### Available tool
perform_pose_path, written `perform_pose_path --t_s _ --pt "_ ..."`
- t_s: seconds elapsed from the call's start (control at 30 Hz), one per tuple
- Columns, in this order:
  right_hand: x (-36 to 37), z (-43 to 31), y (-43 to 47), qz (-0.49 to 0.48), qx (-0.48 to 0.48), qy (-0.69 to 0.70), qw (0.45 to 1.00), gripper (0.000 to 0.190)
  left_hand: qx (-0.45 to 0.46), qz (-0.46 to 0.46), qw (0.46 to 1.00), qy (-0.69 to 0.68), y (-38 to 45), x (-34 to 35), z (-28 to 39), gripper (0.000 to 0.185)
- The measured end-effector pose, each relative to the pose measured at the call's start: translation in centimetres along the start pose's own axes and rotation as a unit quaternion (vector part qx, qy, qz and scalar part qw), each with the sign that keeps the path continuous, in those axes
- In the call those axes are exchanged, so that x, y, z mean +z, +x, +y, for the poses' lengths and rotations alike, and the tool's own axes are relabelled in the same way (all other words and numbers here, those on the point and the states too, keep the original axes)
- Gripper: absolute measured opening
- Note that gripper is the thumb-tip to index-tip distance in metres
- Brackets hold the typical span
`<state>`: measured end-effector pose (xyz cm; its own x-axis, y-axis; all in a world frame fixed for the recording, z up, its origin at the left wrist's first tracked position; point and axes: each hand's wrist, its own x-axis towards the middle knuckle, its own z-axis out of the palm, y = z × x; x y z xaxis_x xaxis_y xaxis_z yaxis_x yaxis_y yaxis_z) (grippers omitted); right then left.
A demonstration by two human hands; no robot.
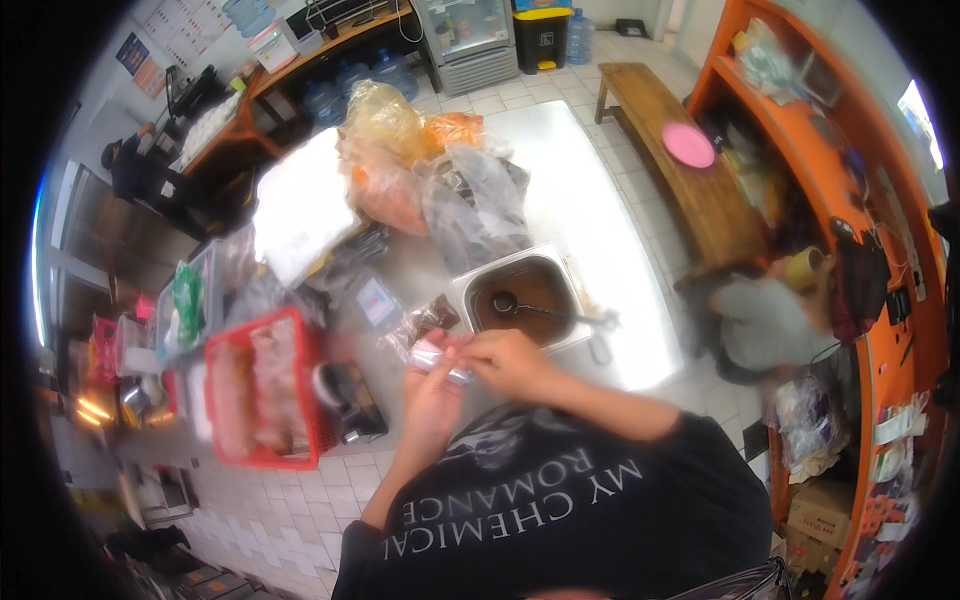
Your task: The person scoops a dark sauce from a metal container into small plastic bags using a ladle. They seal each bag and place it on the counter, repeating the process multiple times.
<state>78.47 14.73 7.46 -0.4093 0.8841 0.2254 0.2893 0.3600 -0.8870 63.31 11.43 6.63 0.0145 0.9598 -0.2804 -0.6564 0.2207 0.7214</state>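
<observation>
My left hand and my right hand meet close to my body at the near side of the steel table. Between them they hold a small clear plastic packet, blurred by motion; its content cannot be told. Just beyond the hands stands a square metal container of brown liquid, with a ladle lying in it and its handle over the right rim. Left of the container, a clear bag with dark brown content lies on the table. A blue and white packet is farther left.
A red plastic basket holds filled clear bags. Plastic bags and a white stack crowd the far side. A wooden bench carries a pink plate. One person is at the right, another at the far left.
</observation>
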Motion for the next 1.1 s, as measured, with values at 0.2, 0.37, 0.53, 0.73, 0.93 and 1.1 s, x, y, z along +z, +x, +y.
perform_pose_path --t_s 0.2,0.37,0.53,0.73,0.93,1.1 --pt "-2.0 0.0 -1.4 0.041 0.028 -0.037 0.998 0.012 -0.103 0.014 0.994 0.019 -0.5 -0.4 -0.5 0.014" --pt "-2.1 0.5 -1.1 0.049 0.125 0.293 0.946 0.018 -0.166 -0.047 0.985 -0.019 -0.9 -1.6 -0.2 0.013" --pt "-1.7 1.0 -0.9 0.055 0.119 0.364 0.922 0.029 -0.142 -0.062 0.986 0.057 -1.5 -2.1 -0.6 0.022" --pt "-2.3 0.0 -0.9 0.103 0.149 0.473 0.862 0.040 -0.118 -0.122 0.956 0.239 -1.2 -1.6 0.3 0.023" --pt "-4.4 -0.9 -2.9 0.256 -0.069 0.132 0.955 0.023 -0.137 -0.146 0.979 0.043 -1.7 -1.3 -0.4 0.019" --pt "-4.6 -1.4 -4.7 0.202 -0.276 -0.065 0.938 0.013 -0.110 -0.210 0.971 0.038 -1.4 0.7 0.0 0.014"
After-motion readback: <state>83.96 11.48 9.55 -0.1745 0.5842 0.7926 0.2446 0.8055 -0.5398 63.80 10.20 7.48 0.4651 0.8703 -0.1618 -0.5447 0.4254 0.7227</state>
